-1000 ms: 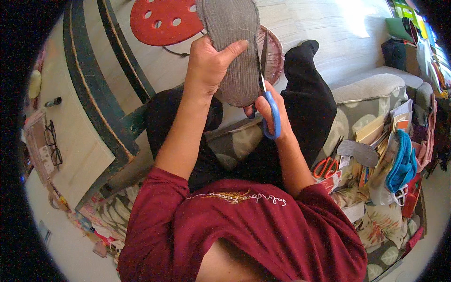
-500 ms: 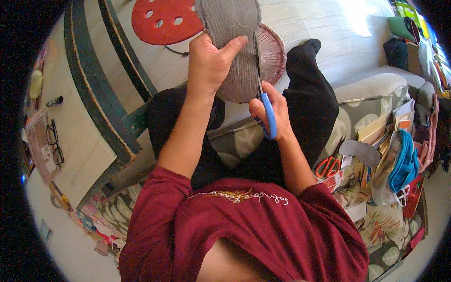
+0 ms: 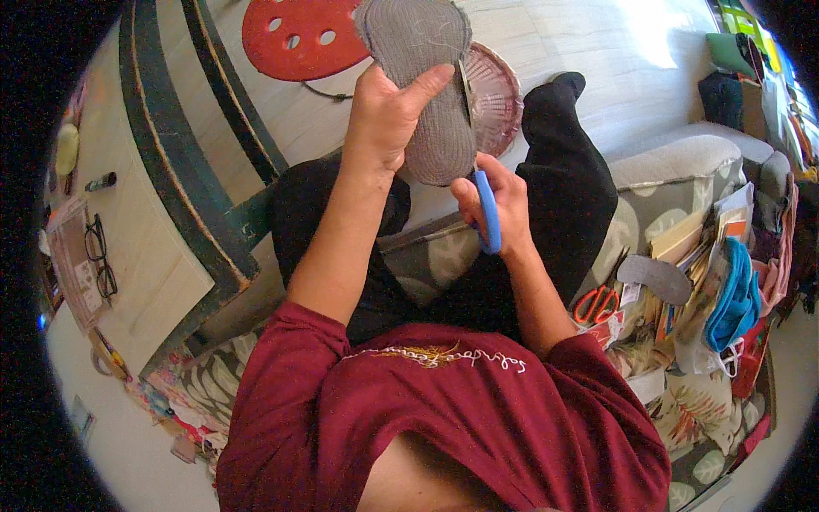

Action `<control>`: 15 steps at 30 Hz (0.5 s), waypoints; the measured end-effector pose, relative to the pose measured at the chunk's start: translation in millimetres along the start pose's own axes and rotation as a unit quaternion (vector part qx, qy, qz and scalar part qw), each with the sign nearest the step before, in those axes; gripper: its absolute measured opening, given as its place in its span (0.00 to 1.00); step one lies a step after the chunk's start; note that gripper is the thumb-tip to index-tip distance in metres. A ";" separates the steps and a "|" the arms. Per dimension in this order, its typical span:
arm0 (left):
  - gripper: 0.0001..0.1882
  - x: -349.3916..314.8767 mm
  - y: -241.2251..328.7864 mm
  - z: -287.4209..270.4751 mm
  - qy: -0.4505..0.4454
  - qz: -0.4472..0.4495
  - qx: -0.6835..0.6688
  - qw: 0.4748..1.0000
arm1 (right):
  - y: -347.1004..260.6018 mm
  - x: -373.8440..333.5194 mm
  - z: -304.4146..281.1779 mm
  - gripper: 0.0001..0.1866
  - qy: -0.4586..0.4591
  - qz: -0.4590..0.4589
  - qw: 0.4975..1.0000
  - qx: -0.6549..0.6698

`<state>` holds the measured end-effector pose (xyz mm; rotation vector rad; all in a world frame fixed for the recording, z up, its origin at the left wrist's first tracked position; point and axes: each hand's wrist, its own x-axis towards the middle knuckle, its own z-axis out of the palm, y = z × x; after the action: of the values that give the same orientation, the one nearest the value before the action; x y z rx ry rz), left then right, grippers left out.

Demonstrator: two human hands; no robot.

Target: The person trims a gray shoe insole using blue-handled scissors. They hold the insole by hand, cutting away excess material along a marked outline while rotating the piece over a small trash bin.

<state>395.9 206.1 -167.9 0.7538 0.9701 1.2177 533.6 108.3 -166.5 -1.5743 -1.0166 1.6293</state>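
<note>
- The grey ribbed sole (image 3: 447, 119) is held up in front of the lap, toward the top of the view, long side running away from the body, rounded near end toward the person.
- The left hand (image 3: 386, 119) is closed on the sole's left edge, thumb flat across the upper face; the fingers underneath are hidden.
- The right hand (image 3: 502, 200) is wrapped around the blue-handled scissors (image 3: 489, 218), just beside the sole's near right corner; how far apart the handles stand I cannot tell.
- A scissor blade runs along the sole's right edge, pointing away from the body; whether the blades are parted is unclear.
- Behind the left side of the sole, the red seat with round holes (image 3: 299, 65) reaches its outline in view; behind the right side is the pinkish ribbed dish (image 3: 497, 102).
- Open room lies right of the dish, where pale floor (image 3: 589, 43) stretches toward the sofa armrest (image 3: 674, 162).
- The black-clad right leg (image 3: 567, 175) bounds the right hand's side; the dark green table frame (image 3: 183, 162) stands well apart from the left forearm.
- Beside the right elbow, orange-handled scissors (image 3: 589, 314) and a smaller grey piece (image 3: 655, 280) crowd the sofa.
</note>
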 end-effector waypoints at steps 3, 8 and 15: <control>0.11 -0.2 0.3 1.1 0.000 -0.001 -0.016 1.000 | 3.2 0.5 0.1 0.25 -0.013 -0.013 1.000 0.025; 0.12 1.7 -4.0 -1.2 0.022 0.088 0.131 0.987 | 1.9 3.8 -1.1 0.31 -0.070 -0.030 0.990 0.115; 0.11 0.1 2.5 -1.0 0.028 0.085 0.243 0.966 | 8.9 6.7 -8.2 0.28 -0.059 -0.037 0.997 0.041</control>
<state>393.9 206.7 -166.1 1.2127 1.2938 1.1629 541.8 110.5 -177.4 -1.3854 -1.0434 1.7061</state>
